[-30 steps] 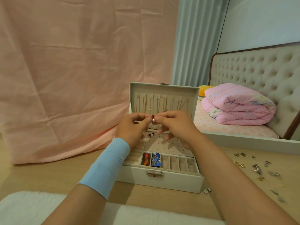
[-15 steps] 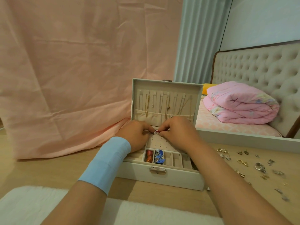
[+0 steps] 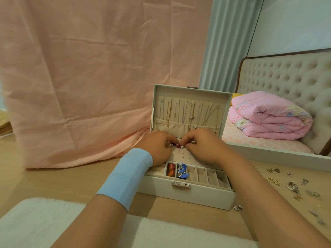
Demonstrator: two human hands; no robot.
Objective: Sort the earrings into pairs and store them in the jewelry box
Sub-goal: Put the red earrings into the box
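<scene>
A smooth wooden table (image 3: 53, 179) holds the open cream jewelry box (image 3: 186, 193). Wrinkly pink cloth (image 3: 89, 77) hangs behind. Left hand (image 3: 157, 146) and right hand (image 3: 206, 145) pinch a tiny red earring (image 3: 179, 146) over its dotted pad. Loose earrings (image 3: 292, 187) lie right.

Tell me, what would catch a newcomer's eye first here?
Probably the two hands, left hand and right hand, meeting over the open jewelry box at centre, pinching a small red earring above its perforated panel. Next, the loose earrings scattered on the table to the right, and the pink quilt folded on the bed behind.
</scene>
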